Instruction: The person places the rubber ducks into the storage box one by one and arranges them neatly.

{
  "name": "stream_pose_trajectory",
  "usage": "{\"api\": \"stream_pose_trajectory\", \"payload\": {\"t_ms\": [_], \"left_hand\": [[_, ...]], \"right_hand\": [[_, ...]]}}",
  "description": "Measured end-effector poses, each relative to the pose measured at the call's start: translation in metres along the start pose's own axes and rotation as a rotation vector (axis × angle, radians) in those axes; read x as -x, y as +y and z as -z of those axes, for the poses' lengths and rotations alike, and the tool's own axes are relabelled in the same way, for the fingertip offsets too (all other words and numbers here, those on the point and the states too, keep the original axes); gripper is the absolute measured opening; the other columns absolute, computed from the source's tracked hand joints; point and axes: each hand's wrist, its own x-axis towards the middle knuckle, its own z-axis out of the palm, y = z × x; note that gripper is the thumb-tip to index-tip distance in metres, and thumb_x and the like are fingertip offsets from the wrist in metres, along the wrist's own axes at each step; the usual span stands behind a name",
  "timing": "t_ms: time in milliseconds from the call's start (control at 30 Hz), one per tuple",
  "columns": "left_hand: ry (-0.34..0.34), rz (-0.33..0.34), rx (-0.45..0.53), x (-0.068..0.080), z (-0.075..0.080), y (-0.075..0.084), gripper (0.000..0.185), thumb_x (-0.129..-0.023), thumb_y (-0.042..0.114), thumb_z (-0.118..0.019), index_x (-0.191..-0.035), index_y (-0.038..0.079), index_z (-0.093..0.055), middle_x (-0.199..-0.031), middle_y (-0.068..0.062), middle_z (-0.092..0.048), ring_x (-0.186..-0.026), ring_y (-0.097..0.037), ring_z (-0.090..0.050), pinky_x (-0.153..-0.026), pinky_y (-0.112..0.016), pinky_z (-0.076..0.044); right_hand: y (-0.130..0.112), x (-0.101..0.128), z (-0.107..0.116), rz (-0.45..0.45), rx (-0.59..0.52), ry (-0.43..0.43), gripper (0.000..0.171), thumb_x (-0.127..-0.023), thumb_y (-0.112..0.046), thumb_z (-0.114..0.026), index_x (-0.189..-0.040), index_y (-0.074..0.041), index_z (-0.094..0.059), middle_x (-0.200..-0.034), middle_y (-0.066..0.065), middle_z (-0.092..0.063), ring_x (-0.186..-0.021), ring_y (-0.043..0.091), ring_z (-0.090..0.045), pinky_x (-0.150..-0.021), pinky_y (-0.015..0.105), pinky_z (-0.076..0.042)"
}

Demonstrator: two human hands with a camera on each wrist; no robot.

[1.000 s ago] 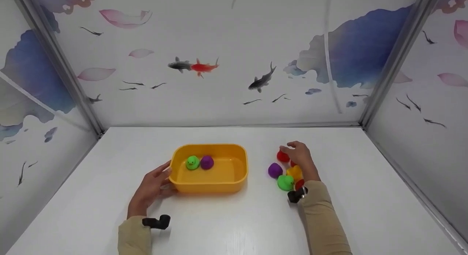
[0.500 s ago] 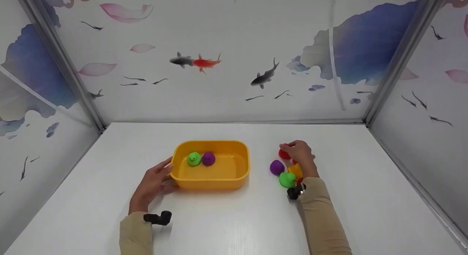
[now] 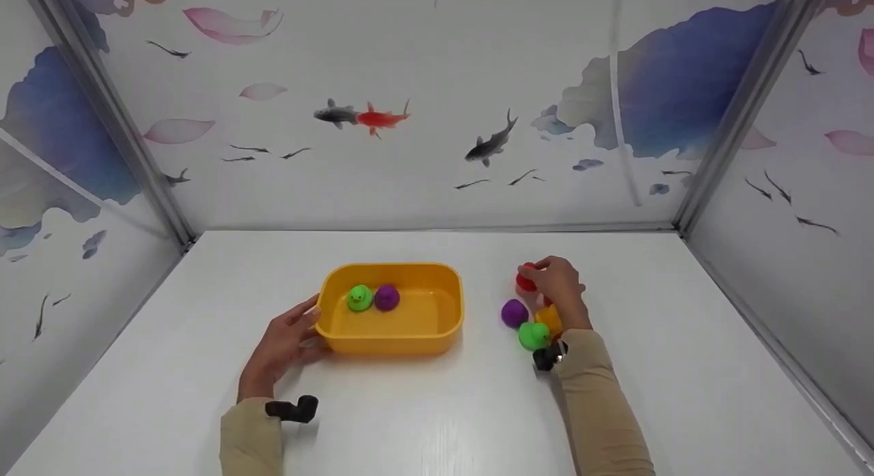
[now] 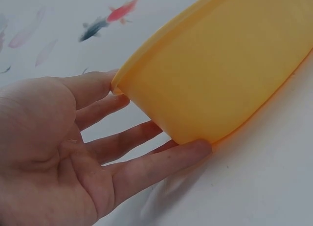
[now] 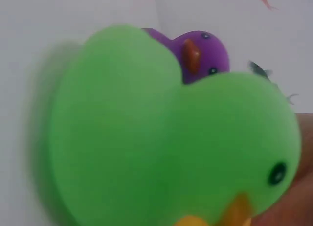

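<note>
Two hands work the tabletop point(image 3: 437, 408). Left of centre, the left hand point(image 3: 280, 350) lies flat-fingered against the yellow tub point(image 3: 392, 339), steadying it. Right of centre, the right hand point(image 3: 561, 288) has its grip pinched round a red duck point(image 3: 524, 282).

Red duck point(image 3: 526, 281) beside yellow tub point(image 3: 392, 334)

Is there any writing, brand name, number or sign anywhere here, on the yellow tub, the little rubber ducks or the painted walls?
None can be read in any view.
The yellow tub shows plain walls.
The green duck and purple duck close to the right wrist camera carry no marks.
The painted walls bear only fish, petals and blue washes, no lettering.
</note>
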Motion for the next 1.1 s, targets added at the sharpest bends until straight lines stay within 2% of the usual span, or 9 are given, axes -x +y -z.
{"api": "stream_pose_trajectory", "payload": {"t_ms": [200,333,433,667,767,933,1100], "left_hand": [[0.011,0.006,-0.005,0.004,0.003,-0.006,0.059,-0.103,0.047,-0.051,-0.157,0.029,-0.035,-0.153,-0.014,-0.048,-0.122,-0.026,-0.064,-0.095,-0.037,-0.059],[0.014,0.012,-0.009,0.005,0.004,-0.008,0.061,-0.102,0.049,-0.051,-0.157,0.029,-0.034,-0.154,-0.014,-0.048,-0.122,-0.026,-0.064,-0.096,-0.037,-0.059],[0.013,0.013,-0.002,0.005,0.004,-0.007,0.061,-0.102,0.050,-0.052,-0.157,0.029,-0.034,-0.153,-0.015,-0.048,-0.121,-0.026,-0.064,-0.096,-0.037,-0.059],[0.006,0.012,-0.003,0.003,0.005,-0.004,0.062,-0.102,0.049,-0.052,-0.157,0.030,-0.033,-0.154,-0.015,-0.047,-0.122,-0.026,-0.064,-0.098,-0.038,-0.058],[0.004,0.008,0.002,0.002,0.004,-0.004,0.062,-0.101,0.049,-0.052,-0.157,0.030,-0.034,-0.154,-0.015,-0.048,-0.122,-0.026,-0.064,-0.097,-0.038,-0.058],[0.000,0.009,0.000,0.000,0.002,-0.002,0.060,-0.102,0.048,-0.052,-0.157,0.030,-0.034,-0.153,-0.014,-0.049,-0.121,-0.026,-0.064,-0.097,-0.038,-0.059],[-0.006,-0.003,0.005,-0.001,0.002,-0.001,0.059,-0.103,0.047,-0.051,-0.157,0.029,-0.035,-0.153,-0.014,-0.049,-0.123,-0.028,-0.063,-0.096,-0.037,-0.059]], "right_hand": [[-0.014,0.007,0.001,0.052,-0.091,-0.002,0.054,-0.095,-0.042,-0.066,-0.135,-0.007,-0.054,-0.138,0.019,-0.057,-0.125,0.037,-0.052,-0.109,0.048,-0.048],[-0.025,0.012,0.003,0.078,-0.162,-0.035,0.054,-0.095,-0.040,-0.067,-0.135,-0.006,-0.053,-0.138,0.018,-0.057,-0.125,0.034,-0.054,-0.110,0.045,-0.049],[-0.032,0.016,0.005,0.093,-0.201,-0.048,0.055,-0.095,-0.041,-0.067,-0.135,-0.006,-0.053,-0.139,0.017,-0.056,-0.125,0.034,-0.054,-0.107,0.042,-0.053],[-0.045,0.022,0.008,0.091,-0.251,-0.083,0.055,-0.095,-0.038,-0.069,-0.136,-0.006,-0.052,-0.140,0.017,-0.055,-0.125,0.033,-0.054,-0.104,0.039,-0.055],[-0.049,0.023,0.008,0.092,-0.246,-0.089,0.054,-0.095,-0.037,-0.069,-0.136,-0.006,-0.051,-0.139,0.017,-0.055,-0.124,0.033,-0.055,-0.104,0.039,-0.055],[-0.054,0.028,0.006,0.115,-0.178,-0.127,0.051,-0.094,-0.037,-0.069,-0.134,-0.010,-0.054,-0.138,0.014,-0.056,-0.122,0.033,-0.057,-0.106,0.040,-0.053],[-0.060,0.033,-0.002,0.164,-0.163,-0.167,0.045,-0.094,-0.036,-0.069,-0.130,-0.011,-0.058,-0.136,0.013,-0.057,-0.117,0.032,-0.059,-0.105,0.042,-0.054]]}}
